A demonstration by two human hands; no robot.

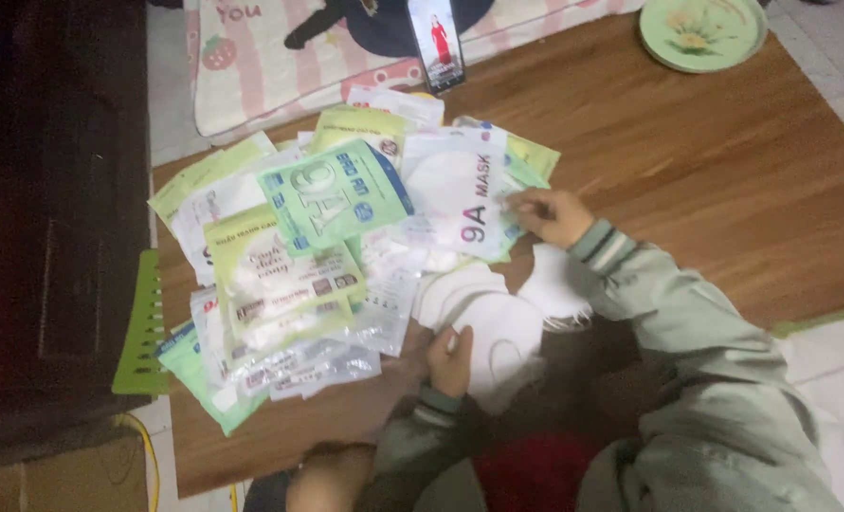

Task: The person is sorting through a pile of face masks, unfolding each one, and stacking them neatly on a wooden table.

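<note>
Green-white flat packets (336, 194) heaped (overlapping); upright phone screen (437, 43) behind.

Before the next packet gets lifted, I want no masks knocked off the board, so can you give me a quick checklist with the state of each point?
1. Left hand has hold of the white masks: ok, fingers rest on the stack's edge.
2. Right hand on the white mask packet: ok, fingertips touch its right edge.
3. Grip closed around that packet: cannot tell, the fingers' underside is hidden.
4. Packet free to lift: not ok, the green packet overlaps its left edge.
5. Packet pile lies wholly on the wooden board: not ok, packets at the left overhang the edge.
6. Phone clear of the pile: ok, it stands apart behind it.
</note>
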